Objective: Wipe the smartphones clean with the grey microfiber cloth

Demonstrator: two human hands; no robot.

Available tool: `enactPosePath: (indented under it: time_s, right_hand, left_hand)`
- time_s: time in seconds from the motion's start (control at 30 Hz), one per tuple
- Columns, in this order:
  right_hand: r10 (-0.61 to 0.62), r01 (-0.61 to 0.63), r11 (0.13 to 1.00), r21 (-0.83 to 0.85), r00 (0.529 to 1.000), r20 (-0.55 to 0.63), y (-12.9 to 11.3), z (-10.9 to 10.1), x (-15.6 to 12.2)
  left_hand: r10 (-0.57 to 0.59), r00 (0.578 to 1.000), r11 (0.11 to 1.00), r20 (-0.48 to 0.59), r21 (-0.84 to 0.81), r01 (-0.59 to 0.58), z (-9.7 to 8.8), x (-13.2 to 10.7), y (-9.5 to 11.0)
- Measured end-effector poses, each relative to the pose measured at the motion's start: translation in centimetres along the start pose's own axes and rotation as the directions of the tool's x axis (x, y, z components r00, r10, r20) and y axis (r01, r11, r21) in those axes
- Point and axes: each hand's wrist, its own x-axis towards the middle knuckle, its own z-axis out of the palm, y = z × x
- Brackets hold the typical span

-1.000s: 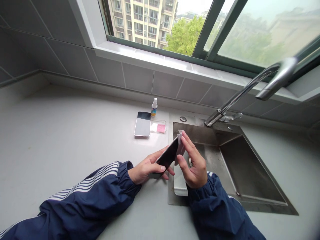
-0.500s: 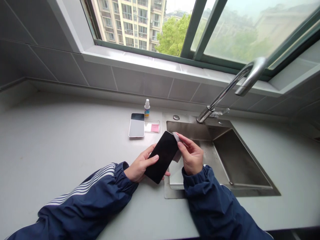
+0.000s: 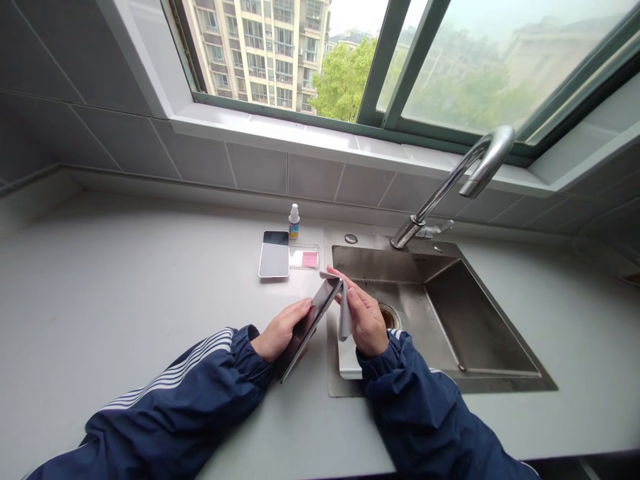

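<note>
My left hand (image 3: 283,330) grips a dark smartphone (image 3: 306,328) by its lower left part, thumb on the screen side. The phone is tilted so that one long edge shows. At its upper end my right hand (image 3: 367,320) is closed on a thin grey-white cloth (image 3: 345,313), which is folded over the phone's top corner and hangs down beside it. Beyond the hands, a second phone (image 3: 275,255) with a pale frame lies on the counter. A clear case (image 3: 296,257) with a pink piece in it lies beside that phone, and a small white-capped bottle (image 3: 294,223) stands behind.
A steel sink (image 3: 483,320) is set into the pale counter (image 3: 165,267) on the right. Its chrome faucet (image 3: 450,183) arches up behind the basin. A white board-like thing (image 3: 349,363) shows at the sink's left side, partly hidden by my right hand. A window spans the back.
The phone has turned from screen-up to nearly edge-on. My right hand has shifted left and down with the cloth, which now wraps the phone's top corner.
</note>
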Motion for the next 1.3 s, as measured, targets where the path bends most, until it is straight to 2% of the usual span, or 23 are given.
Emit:
enactPosePath:
  time_s: [0.1, 0.17, 0.23, 0.37, 0.43, 0.53, 0.67, 0.7, 0.8, 0.87, 0.93, 1.0, 1.07, 1.17, 1.3]
  right_hand:
    - [-0.037, 0.038, 0.997, -0.063, 0.999, 0.005, 0.2, 0.6, 0.4]
    - [-0.035, 0.034, 0.997, -0.068, 0.999, -0.006, 0.5, 0.7, 0.5]
    - [-0.021, 0.019, 0.997, -0.07, 0.999, -0.025, 0.8, 0.6, 0.6]
    - [0.002, -0.003, 0.999, -0.046, 1.0, -0.026, 1.4, 0.6, 0.3]
    - [0.004, -0.004, 1.0, -0.02, 1.0, -0.02, 1.6, 0.8, 0.1]
    - [0.003, -0.004, 0.998, -0.062, 1.0, -0.025, 1.9, 1.1, 0.0]
    - [-0.024, 0.01, 0.976, -0.217, 0.998, -0.06, 2.1, 1.3, 0.5]
    - [-0.036, 0.018, 0.972, -0.235, 0.997, -0.071, 2.2, 1.3, 0.7]
    - [-0.06, 0.031, 0.972, -0.234, 0.991, -0.118, 2.2, 1.1, 1.4]
    - [-0.092, 0.05, 0.971, -0.235, 0.981, -0.171, 2.1, 0.8, 1.7]
    - [-0.176, 0.113, 0.95, -0.29, 0.964, -0.201, 1.8, 0.6, 1.7]
    - [-0.283, 0.201, 0.898, -0.39, 0.945, -0.163, 1.6, 0.3, 1.5]
    - [-0.337, 0.262, 0.846, -0.464, 0.937, -0.086, 1.5, 0.0, 1.2]
    - [-0.312, 0.263, 0.844, -0.467, 0.95, -0.029, 1.5, -0.6, 0.8]
    - [-0.269, 0.218, 0.878, -0.426, 0.961, -0.064, 1.3, -0.9, 0.5]
  left_hand:
    - [-0.172, 0.984, 0.985, 0.055, -0.011, 0.173, -0.1, -0.3, 0.3]
    - [-0.227, 0.958, 0.973, 0.173, 0.002, 0.23, -0.6, -0.2, 0.5]
    - [-0.238, 0.919, 0.966, 0.313, -0.02, 0.257, -1.3, 0.2, 0.5]
    - [-0.137, 0.854, 0.959, 0.502, -0.148, 0.241, -2.4, 0.8, 0.4]
    - [-0.115, 0.838, 0.957, 0.533, -0.165, 0.237, -2.6, 0.9, 0.3]
    - [-0.111, 0.842, 0.953, 0.529, -0.184, 0.241, -2.6, 0.9, 0.3]
    - [-0.233, 0.79, 0.903, 0.567, -0.176, 0.393, -2.2, 0.9, 0.3]
    - [-0.242, 0.796, 0.894, 0.556, -0.191, 0.405, -2.1, 0.8, 0.3]
    - [-0.205, 0.856, 0.891, 0.475, -0.271, 0.364, -1.6, 0.7, 0.5]
    - [-0.21, 0.869, 0.88, 0.447, -0.302, 0.367, -1.4, 0.5, 0.7]
    - [-0.23, 0.875, 0.868, 0.426, -0.317, 0.382, -1.2, 0.3, 0.7]
    - [-0.237, 0.889, 0.874, 0.391, -0.313, 0.371, -1.0, 0.2, 0.5]
    - [-0.239, 0.909, 0.888, 0.341, -0.301, 0.346, -0.9, 0.1, 0.3]
    - [-0.24, 0.917, 0.898, 0.318, -0.287, 0.334, -0.7, 0.2, 0.1]
    - [-0.23, 0.917, 0.902, 0.327, -0.282, 0.327, -0.6, 0.3, 0.1]
